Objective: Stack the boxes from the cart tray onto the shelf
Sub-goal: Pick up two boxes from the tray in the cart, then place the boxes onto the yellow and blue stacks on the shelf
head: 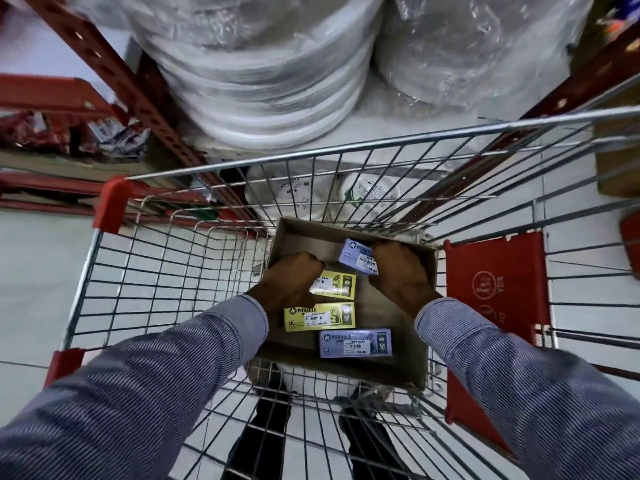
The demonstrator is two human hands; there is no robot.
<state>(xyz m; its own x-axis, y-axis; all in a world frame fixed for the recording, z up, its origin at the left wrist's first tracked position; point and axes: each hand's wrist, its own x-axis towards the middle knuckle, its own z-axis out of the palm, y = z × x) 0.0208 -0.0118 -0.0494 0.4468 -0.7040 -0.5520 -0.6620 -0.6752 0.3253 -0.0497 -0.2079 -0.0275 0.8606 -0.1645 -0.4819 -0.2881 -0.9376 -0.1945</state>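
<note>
A brown cardboard tray (424,327) sits inside a wire shopping cart (166,271). It holds several small flat boxes. My right hand (398,275) is closed around a purple box (358,258) at the tray's far side. My left hand (291,282) grips the left end of a yellow box (337,285). A second yellow box (320,317) and another purple box (355,342) lie flat nearer to me. The shelf (114,74) with red uprights stands just beyond the cart.
Large stacks of plastic-wrapped white plates (270,81) fill the shelf ahead, with more wrapped plates (367,199) lower down. A red child-seat flap (495,306) hangs on the cart's right. Red packets (45,133) lie on the left shelf. My shoes show through the cart floor.
</note>
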